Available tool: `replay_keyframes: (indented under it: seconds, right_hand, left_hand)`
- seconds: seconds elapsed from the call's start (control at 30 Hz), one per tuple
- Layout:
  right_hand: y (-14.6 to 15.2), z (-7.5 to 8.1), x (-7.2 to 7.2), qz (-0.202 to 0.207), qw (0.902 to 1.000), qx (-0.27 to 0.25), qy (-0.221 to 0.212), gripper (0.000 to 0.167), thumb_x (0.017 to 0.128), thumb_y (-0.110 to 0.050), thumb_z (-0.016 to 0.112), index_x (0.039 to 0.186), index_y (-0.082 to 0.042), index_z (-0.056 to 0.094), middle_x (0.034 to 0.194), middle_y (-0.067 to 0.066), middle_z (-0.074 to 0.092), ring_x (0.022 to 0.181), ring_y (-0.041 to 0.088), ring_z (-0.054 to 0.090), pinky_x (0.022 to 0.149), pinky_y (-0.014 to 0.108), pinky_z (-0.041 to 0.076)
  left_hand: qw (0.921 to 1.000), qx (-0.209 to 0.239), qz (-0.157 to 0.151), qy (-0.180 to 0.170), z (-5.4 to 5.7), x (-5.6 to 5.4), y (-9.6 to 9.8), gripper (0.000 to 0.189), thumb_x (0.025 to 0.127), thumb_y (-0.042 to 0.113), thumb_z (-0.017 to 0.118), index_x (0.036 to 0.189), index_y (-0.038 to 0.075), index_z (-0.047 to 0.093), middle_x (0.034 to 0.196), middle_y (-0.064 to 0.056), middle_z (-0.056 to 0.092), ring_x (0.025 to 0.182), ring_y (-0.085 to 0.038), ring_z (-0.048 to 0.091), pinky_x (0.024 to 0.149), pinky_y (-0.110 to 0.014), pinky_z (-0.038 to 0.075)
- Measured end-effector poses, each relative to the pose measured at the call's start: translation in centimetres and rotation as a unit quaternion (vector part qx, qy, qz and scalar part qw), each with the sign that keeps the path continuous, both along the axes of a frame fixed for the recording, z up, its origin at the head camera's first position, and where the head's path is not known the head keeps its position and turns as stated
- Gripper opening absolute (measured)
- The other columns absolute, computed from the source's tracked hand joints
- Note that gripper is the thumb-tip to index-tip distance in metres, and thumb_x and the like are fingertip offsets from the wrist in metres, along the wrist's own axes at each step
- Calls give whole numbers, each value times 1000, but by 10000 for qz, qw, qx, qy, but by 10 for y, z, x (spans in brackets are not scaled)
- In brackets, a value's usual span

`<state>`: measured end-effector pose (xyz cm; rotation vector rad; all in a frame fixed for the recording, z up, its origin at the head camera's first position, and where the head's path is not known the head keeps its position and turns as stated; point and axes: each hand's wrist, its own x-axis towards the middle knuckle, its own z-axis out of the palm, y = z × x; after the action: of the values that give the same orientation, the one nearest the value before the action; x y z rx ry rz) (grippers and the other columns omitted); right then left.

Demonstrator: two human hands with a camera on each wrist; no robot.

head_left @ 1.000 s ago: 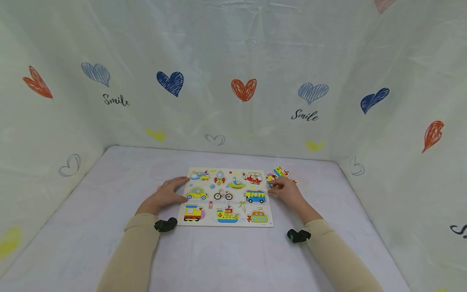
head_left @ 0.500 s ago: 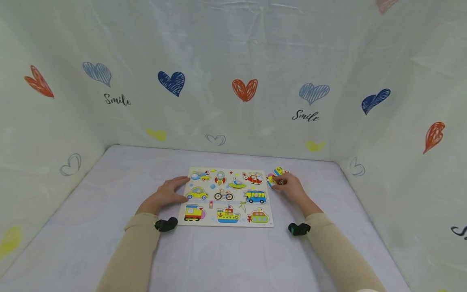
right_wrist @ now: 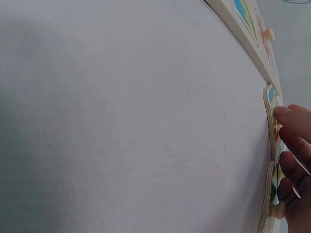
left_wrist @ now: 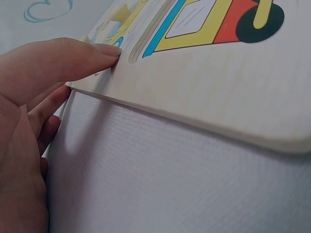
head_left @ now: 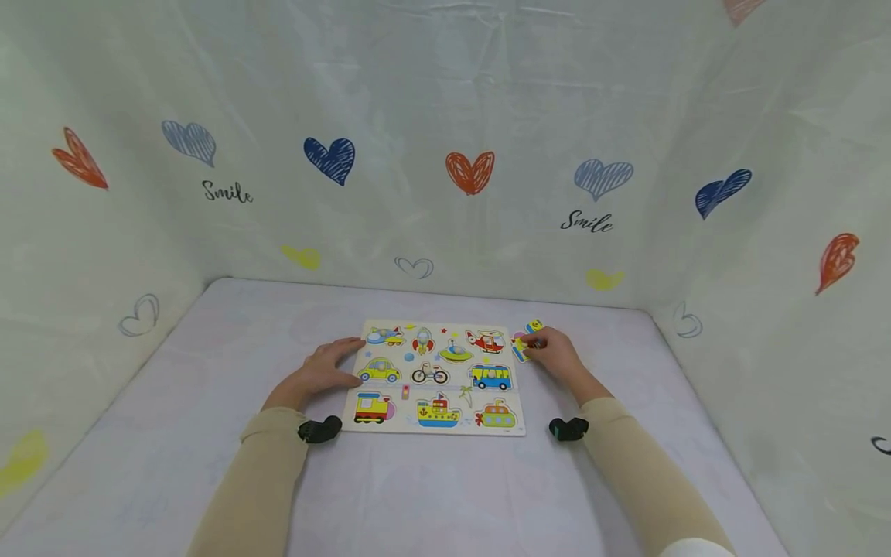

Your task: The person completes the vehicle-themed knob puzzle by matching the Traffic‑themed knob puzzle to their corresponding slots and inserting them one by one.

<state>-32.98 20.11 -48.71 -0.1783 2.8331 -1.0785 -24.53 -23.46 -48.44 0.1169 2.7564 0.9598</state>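
A wooden knob puzzle board (head_left: 418, 425) with colourful vehicle pictures lies flat on the table. My left hand (head_left: 322, 369) rests along its left edge; in the left wrist view the thumb (left_wrist: 95, 60) lies on the board's top, the other fingers at its side. Right of the board, my right hand (head_left: 555, 357) pinches a loose yellow, blue and pink puzzle piece (head_left: 520, 350), partly hiding it. In the right wrist view its thumb is on the piece (right_wrist: 268, 116), which is low at the tabletop. Another loose piece (head_left: 534, 326), yellow and blue, shows just behind.
A piece with a wooden knob (right_wrist: 277, 210) sits under the right fingers in the right wrist view. The white-covered table (head_left: 431, 495) stretches toward me. Behind and at both sides hangs a white curtain (head_left: 390, 209) printed with hearts.
My right hand has shifted slightly right and up over the loose pieces, now covering the red end of one that showed earlier. The left hand and the board hold their places.
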Motion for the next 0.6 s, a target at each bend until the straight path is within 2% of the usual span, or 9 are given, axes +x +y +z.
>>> replay_keyframes:
  seconds: [0.17,0.6]
  right_hand:
    - [-1,1,-2,45,10000,68,30,25,91,-8,68,115,-3,70,104,13,59,94,29,48,77,37,45]
    - [-1,6,-11,322,9981,397,-333,22,94,-9,64,115,-7,72,113,14,58,101,30,49,90,42,48]
  left_hand:
    - [10000,-2,24,37,-1,0,0,81,78,21,76,148,6,40,155,-19,29,140,-44,17,108,-67,11]
    - [10000,20,46,28,-3,-1,-1,81,78,21,76,148,7,39,155,-18,29,141,-43,16,108,-66,12]
